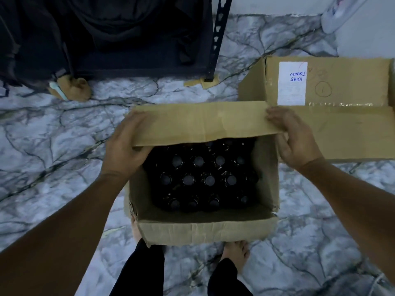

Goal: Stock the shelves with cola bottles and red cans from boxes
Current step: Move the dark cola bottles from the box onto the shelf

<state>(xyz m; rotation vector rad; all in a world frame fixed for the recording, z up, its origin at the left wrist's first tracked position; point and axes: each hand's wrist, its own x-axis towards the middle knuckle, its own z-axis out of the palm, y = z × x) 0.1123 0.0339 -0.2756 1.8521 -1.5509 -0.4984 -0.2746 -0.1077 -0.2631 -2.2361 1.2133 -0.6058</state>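
Note:
An open cardboard box point(205, 229) stands on the marble floor in front of my bare feet. Inside it stand several dark cola bottles point(198, 180) with dark caps, packed in rows. The box's far flap point(203, 122) is raised and partly covers the back row. My left hand point(126, 146) grips the flap's left end, thumb under its edge. My right hand point(297, 137) holds the flap's right end, with the fingers over the top and the thumb beside the box wall.
A second cardboard box point(333, 124), closed, with a white label, lies at the right behind the open one. A black metal shelf unit point(218, 39) stands at the far left with dark bags under it. A small brown pouch point(72, 88) lies by the shelf foot.

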